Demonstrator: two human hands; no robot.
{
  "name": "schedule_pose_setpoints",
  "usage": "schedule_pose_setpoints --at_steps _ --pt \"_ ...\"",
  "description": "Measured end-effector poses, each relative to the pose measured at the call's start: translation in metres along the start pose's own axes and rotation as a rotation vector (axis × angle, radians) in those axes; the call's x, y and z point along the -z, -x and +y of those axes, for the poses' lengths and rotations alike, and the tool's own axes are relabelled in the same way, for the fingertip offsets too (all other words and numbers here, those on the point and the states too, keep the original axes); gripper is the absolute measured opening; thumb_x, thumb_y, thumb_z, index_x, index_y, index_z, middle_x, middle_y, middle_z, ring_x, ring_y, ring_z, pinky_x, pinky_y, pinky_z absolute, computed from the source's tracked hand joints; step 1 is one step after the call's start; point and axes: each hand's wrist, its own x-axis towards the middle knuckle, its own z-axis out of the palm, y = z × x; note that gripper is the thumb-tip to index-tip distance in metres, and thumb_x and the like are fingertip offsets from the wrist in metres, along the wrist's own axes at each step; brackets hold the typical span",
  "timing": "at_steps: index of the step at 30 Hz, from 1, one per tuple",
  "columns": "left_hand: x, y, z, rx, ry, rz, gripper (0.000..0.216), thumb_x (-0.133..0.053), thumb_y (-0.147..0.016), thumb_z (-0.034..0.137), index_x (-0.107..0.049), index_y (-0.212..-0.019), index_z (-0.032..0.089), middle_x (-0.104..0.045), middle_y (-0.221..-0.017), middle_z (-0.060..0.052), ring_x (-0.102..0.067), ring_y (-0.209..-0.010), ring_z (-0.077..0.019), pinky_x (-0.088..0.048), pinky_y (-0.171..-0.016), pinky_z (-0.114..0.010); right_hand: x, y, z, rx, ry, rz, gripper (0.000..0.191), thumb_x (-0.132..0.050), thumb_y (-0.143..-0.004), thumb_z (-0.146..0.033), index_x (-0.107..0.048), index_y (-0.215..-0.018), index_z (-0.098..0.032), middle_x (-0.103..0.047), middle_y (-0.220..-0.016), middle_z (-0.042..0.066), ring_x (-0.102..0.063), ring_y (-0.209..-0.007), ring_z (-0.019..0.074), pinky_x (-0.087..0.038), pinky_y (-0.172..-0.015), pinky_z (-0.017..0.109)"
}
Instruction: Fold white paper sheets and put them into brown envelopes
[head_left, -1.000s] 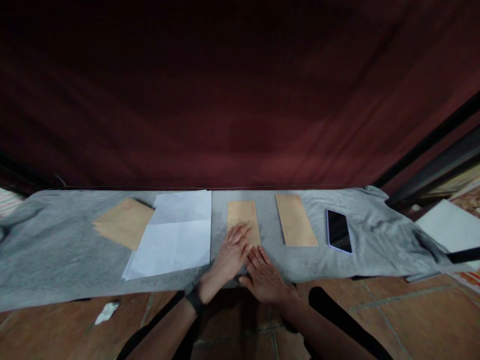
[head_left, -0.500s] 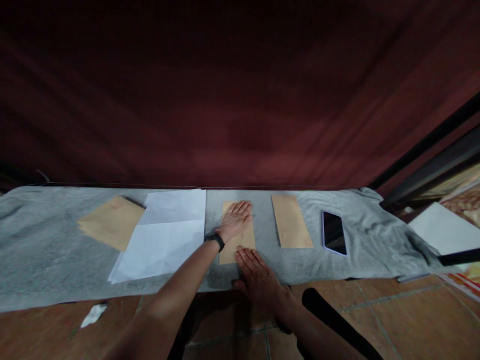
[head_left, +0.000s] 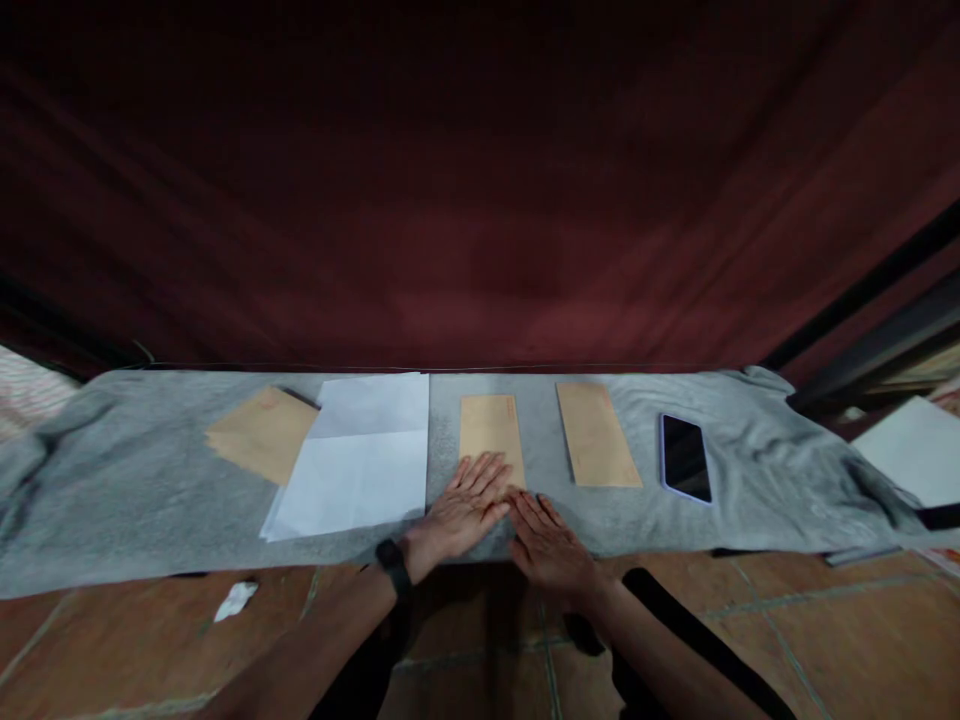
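My left hand (head_left: 465, 505) lies flat with its fingers spread on the near end of a brown envelope (head_left: 491, 427) that rests on a grey cloth (head_left: 112, 480). A black watch is on that wrist. My right hand (head_left: 546, 535) lies flat and open just to the right of it, at the envelope's near corner, fingertips touching the left hand. Neither hand holds anything.
A second brown envelope (head_left: 597, 435) lies right of the first, then a dark phone (head_left: 684, 457). To the left lie white sheets (head_left: 360, 455) and a stack of brown envelopes (head_left: 261, 433). A dark red curtain hangs behind. A crumpled white scrap (head_left: 235, 600) lies on the tiled floor.
My left hand has slid back from the envelope's far end to its near end, beside my right hand. The camera view has shifted slightly.
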Motion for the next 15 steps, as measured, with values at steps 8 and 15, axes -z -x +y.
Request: schedule_pose_setpoints --at_steps 8,15 --pt "-0.007 0.048 0.033 -0.019 -0.064 0.13 0.075 -0.036 -0.102 0.057 -0.015 -0.161 0.015 -0.027 -0.166 -0.013 -0.02 -0.155 -0.0226 -0.02 -0.126 -0.043 0.0 -0.001 -0.006 -0.019 0.026 0.035 0.054 -0.033 -0.105 -0.026 -0.031 -0.157 -0.011 -0.035 -0.162 0.011 -0.031 -0.151 0.0216 -0.026 -0.125 0.048" --pt "0.001 0.054 0.035 -0.006 -0.026 0.128 0.081 -0.045 -0.099 0.059 -0.019 -0.161 0.015 -0.028 -0.166 -0.016 -0.021 -0.155 -0.0267 -0.025 -0.125 -0.045 -0.001 -0.002 -0.007 -0.016 0.043 0.013 0.061 -0.041 -0.104 -0.035 -0.03 -0.158 -0.008 -0.034 -0.162 0.016 -0.031 -0.151 0.0263 -0.026 -0.124 0.049"
